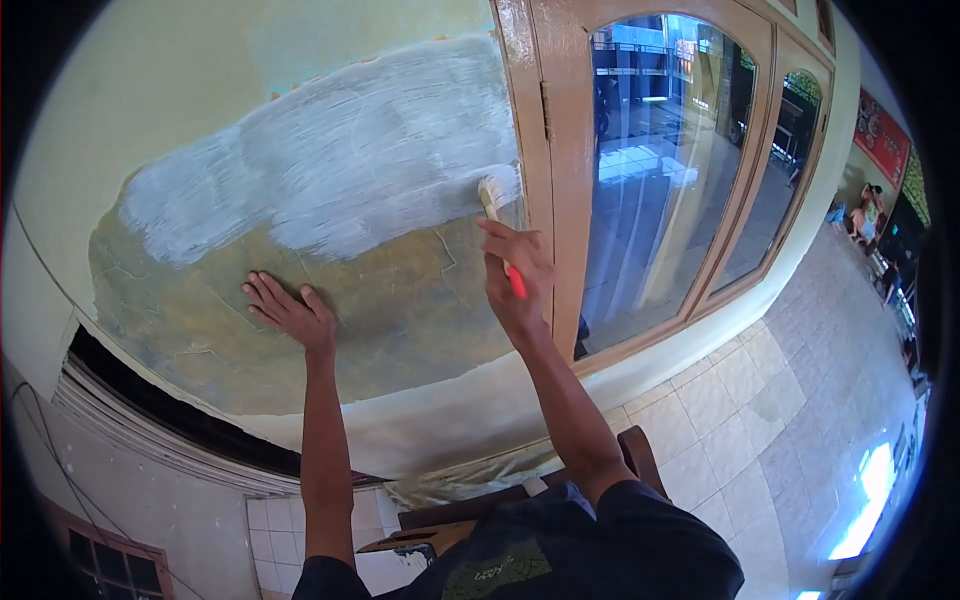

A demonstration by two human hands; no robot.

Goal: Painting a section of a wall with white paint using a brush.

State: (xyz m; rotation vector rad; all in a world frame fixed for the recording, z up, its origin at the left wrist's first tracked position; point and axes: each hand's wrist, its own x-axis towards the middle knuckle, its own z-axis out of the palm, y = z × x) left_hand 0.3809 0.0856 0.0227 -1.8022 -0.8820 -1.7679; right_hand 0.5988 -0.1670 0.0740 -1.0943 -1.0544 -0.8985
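Observation:
My right hand [522, 275] is closed around a paintbrush with a red handle end [516, 282]. The brush's pale bristles [490, 190] touch the white-painted area [350, 140] of the wall, close to the wooden window frame. My left hand [292, 312] lies flat on the bare greenish-brown patch [390, 330] below the paint, fingers spread, holding nothing. Brush strokes streak the white area, and its lower edge is uneven. A thin crack [447, 250] runs down the bare patch beneath the brush.
A brown wooden frame [538, 170] with glass panes [650, 190] stands right of the patch. Below me are a dark wooden piece [643, 462], an open box [395, 565] and crumpled sheeting [470, 480]. Tiled floor [720, 420] stretches right, where a person [868, 215] appears far off.

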